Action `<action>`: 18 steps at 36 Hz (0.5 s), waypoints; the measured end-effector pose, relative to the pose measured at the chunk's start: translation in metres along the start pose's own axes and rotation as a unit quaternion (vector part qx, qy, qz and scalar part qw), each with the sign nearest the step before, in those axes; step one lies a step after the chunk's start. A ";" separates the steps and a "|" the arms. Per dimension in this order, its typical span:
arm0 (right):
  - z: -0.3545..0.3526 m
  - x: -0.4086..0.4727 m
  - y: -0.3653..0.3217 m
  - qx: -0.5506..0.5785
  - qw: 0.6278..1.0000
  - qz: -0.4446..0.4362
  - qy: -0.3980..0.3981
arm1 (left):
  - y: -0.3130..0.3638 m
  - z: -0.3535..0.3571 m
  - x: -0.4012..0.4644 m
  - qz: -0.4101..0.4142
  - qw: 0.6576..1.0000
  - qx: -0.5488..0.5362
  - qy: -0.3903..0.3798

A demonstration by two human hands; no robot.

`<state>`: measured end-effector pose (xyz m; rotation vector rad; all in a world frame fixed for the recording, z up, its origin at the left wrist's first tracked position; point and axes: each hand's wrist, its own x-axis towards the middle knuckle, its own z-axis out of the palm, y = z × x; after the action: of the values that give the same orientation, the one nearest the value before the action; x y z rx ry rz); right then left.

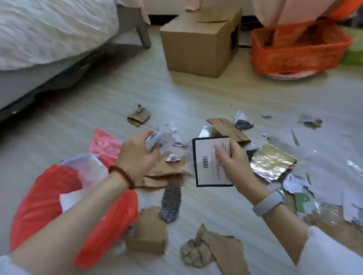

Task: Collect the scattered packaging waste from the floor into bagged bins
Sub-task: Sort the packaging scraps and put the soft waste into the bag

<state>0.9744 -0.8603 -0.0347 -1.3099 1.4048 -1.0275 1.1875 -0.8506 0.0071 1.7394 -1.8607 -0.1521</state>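
Torn packaging waste lies scattered over the pale floor (198,92): brown cardboard scraps (220,249), white paper bits (172,137), a shiny foil sheet (273,162) and clear plastic film (330,159) at the right. The right hand (235,162) holds a white card with a dark border and a barcode (210,162), thumb across its face and fingers (237,146) curled behind its right edge, lifted just above the litter. The left hand (137,156) has its fingers closed round a crumpled bunch of white paper (155,141), just left of the card. A red bead bracelet (122,175) sits on the left wrist and a grey band (270,202) on the right.

Under the left forearm stands a bin lined with a red bag (44,196), white paper showing inside it; it is at the lower left, close beside the scraps. Farther back are a closed cardboard box (198,47), an orange basket (299,51) to its right, and a bed with white bedding (46,23) at the upper left.
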 end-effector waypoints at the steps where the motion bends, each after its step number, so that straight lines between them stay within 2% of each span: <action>1: 0.019 0.002 -0.016 -0.004 1.000 -0.015 -0.024 | -0.015 -0.019 -0.002 -0.022 1.000 0.001 0.018; 4: 0.080 0.003 -0.056 -0.014 0.994 -0.066 -0.087 | -0.065 -0.068 -0.019 -0.094 0.994 0.008 0.053; 7: 0.138 -0.002 -0.081 -0.022 0.988 -0.102 -0.117 | -0.110 -0.097 -0.040 -0.170 0.985 -0.014 0.027; 10: 0.190 -0.010 -0.090 -0.063 0.982 -0.108 -0.144 | -0.159 -0.102 -0.063 -0.234 0.968 -0.017 -0.092; 12: 0.220 -0.016 -0.088 -0.091 0.975 -0.103 -0.176 | -0.186 -0.099 -0.079 -0.246 0.945 0.057 -0.207; 14: 0.245 -0.024 -0.082 -0.113 0.965 -0.096 -0.218 | -0.206 -0.098 -0.094 -0.233 0.927 0.144 -0.256; 16: 0.266 -0.033 -0.073 -0.140 0.948 -0.098 -0.267 | -0.221 -0.101 -0.107 -0.218 0.931 0.186 -0.225; 18: 0.286 -0.039 -0.060 -0.189 0.929 -0.124 -0.294 | -0.236 -0.107 -0.119 -0.213 0.947 0.182 -0.158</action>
<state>1.2669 -0.8217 -0.0362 -1.9230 1.0105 -0.4469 1.4435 -0.7395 -0.0520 2.4917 -1.7770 -0.2821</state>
